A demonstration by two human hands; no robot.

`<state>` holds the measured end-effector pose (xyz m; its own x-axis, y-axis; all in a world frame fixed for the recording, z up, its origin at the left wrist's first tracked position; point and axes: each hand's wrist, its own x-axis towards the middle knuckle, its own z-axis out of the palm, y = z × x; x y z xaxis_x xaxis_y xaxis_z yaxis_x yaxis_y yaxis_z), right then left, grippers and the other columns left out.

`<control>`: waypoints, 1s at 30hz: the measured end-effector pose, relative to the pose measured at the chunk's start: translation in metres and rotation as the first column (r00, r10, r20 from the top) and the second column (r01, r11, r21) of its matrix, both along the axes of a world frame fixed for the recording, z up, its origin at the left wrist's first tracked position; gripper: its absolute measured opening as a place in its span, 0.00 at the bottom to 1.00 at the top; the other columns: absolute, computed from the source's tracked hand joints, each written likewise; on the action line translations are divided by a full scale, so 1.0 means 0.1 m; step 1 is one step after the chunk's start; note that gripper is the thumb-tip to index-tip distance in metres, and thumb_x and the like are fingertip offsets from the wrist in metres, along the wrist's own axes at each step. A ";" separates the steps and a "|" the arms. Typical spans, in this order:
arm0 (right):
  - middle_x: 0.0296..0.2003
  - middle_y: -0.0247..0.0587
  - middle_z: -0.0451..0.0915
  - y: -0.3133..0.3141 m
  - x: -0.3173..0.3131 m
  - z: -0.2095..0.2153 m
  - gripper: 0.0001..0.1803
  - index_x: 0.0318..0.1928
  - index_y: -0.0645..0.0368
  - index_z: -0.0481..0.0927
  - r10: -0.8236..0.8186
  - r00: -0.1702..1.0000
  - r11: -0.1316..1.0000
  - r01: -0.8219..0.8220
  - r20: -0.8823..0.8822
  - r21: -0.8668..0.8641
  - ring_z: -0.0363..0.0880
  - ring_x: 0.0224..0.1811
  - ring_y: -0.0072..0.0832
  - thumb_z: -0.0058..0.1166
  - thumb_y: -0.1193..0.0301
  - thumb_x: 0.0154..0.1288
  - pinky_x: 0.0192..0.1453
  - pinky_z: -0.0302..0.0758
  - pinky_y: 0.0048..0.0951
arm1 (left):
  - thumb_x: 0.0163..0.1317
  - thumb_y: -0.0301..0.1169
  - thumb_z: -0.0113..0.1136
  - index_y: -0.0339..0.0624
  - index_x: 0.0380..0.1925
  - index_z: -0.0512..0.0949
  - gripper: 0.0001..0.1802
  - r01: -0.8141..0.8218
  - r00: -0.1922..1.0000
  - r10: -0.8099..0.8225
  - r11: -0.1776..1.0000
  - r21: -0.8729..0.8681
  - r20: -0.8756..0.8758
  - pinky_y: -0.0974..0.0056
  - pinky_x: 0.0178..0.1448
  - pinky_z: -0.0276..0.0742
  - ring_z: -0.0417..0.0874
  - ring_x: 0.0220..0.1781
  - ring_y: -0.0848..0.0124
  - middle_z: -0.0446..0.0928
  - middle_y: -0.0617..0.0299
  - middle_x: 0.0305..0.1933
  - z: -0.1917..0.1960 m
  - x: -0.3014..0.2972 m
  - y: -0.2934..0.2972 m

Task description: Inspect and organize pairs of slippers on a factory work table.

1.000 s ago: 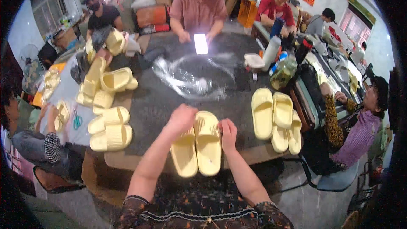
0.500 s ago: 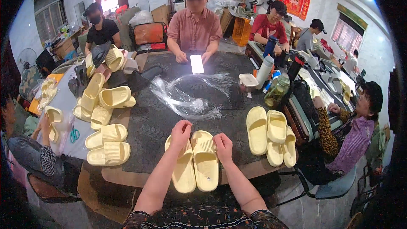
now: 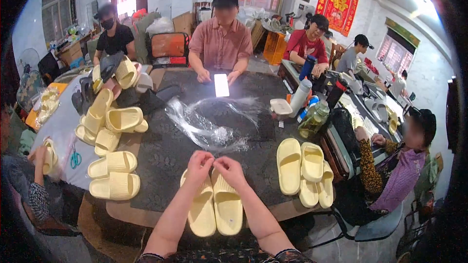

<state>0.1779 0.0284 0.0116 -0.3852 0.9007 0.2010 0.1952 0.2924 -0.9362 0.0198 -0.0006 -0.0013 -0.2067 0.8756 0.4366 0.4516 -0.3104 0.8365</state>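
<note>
A pair of pale yellow slide slippers (image 3: 215, 210) lies side by side, soles up, at the near edge of the dark table (image 3: 161, 165). My left hand (image 3: 199, 166) and my right hand (image 3: 229, 169) are over the slippers' far ends. Their fingers are curled and the fingertips meet between the two slippers. Whether they pinch something small there is too fine to tell. Both forearms come in from the lower edge.
More yellow slippers lie in a group to the right (image 3: 303, 170) and in piles to the left (image 3: 113, 178). Crumpled clear plastic film (image 3: 209, 129) lies mid-table, with a glowing phone (image 3: 222, 85) under the hands of a person opposite. Bottles (image 3: 300, 95) and a jar (image 3: 314, 119) stand at right, beside a seated person (image 3: 407, 165).
My hands slid from lying flat on the slippers to their far ends and drew together until the fingertips met. My head has tilted up, so more of the room shows.
</note>
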 end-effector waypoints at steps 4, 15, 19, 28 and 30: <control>0.27 0.24 0.77 0.03 0.00 0.03 0.07 0.36 0.62 0.79 -0.102 0.962 0.988 0.069 -0.255 -0.136 0.71 0.30 0.10 0.56 0.70 0.66 0.35 0.69 0.16 | 0.57 0.29 0.62 0.39 0.41 0.79 0.12 -0.040 0.992 0.056 0.989 -0.141 0.111 0.64 0.43 0.77 0.78 0.44 0.61 0.78 0.56 0.38 0.06 0.06 0.00; 0.30 0.30 0.81 -0.03 0.01 0.07 0.09 0.38 0.61 0.80 -0.127 0.969 0.992 0.117 -0.211 -0.056 0.76 0.32 0.15 0.59 0.69 0.63 0.38 0.73 0.21 | 0.57 0.27 0.61 0.36 0.39 0.81 0.10 0.124 0.966 -0.049 0.949 -0.289 0.255 0.70 0.42 0.75 0.78 0.35 0.79 0.80 0.65 0.32 0.21 -0.01 -0.06; 0.33 0.36 0.83 -0.03 0.04 0.05 0.10 0.40 0.58 0.83 -0.101 0.995 0.979 0.101 -0.011 0.175 0.79 0.33 0.23 0.60 0.67 0.60 0.42 0.75 0.27 | 0.56 0.26 0.61 0.37 0.40 0.80 0.11 0.112 0.957 -0.054 0.975 -0.191 0.284 0.72 0.40 0.73 0.76 0.35 0.80 0.80 0.67 0.33 0.25 0.05 -0.07; 0.26 0.35 0.79 0.03 0.04 -0.06 0.09 0.35 0.63 0.78 -0.264 0.954 0.964 0.258 -0.142 -0.059 0.77 0.27 0.20 0.56 0.68 0.63 0.33 0.73 0.25 | 0.57 0.30 0.63 0.38 0.38 0.81 0.10 0.129 0.984 -0.088 0.954 -0.271 0.158 0.70 0.39 0.75 0.79 0.32 0.78 0.81 0.65 0.29 0.17 0.04 -0.05; 0.29 0.28 0.78 0.03 0.04 -0.06 0.06 0.36 0.62 0.78 -0.200 0.966 0.978 0.188 -0.163 -0.090 0.73 0.32 0.13 0.56 0.71 0.64 0.37 0.71 0.18 | 0.58 0.30 0.62 0.37 0.36 0.81 0.09 0.139 0.972 -0.079 0.953 -0.271 0.220 0.70 0.39 0.75 0.79 0.31 0.78 0.81 0.65 0.29 0.11 0.03 -0.05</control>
<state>0.1820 0.0315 0.0056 -0.1675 0.9695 0.1789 0.0773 0.1938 -0.9780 0.0230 -0.0055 0.0099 -0.1619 0.9787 0.1264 0.2386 -0.0855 0.9674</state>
